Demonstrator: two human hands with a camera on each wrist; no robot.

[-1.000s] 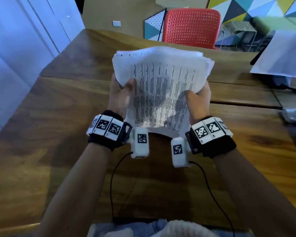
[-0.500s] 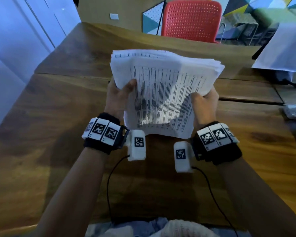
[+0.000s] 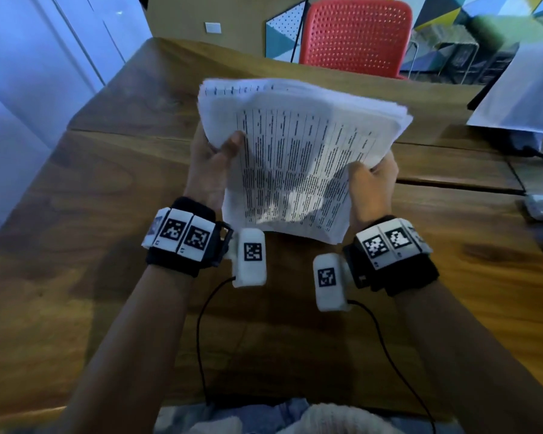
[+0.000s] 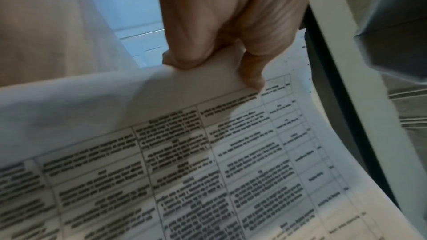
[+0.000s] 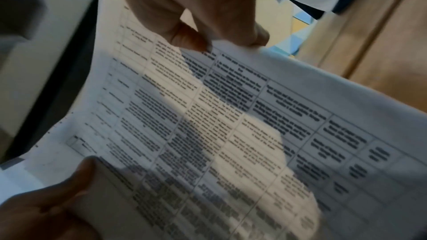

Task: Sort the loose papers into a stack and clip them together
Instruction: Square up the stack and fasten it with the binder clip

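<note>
White printed papers [image 3: 298, 158], one curved sheaf, tabled text; left hand [image 3: 212, 170] and right hand [image 3: 372, 186] each grip an edge, thumbs pinching. Wooden tabletop [image 3: 107, 189] beneath.

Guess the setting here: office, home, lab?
Probably an office or co-working meeting room, though not certain. A long wooden table with a red perforated chair at its far side, a wall of coloured geometric panels, and a stack of printed tabular papers held by both hands point that way.
</note>
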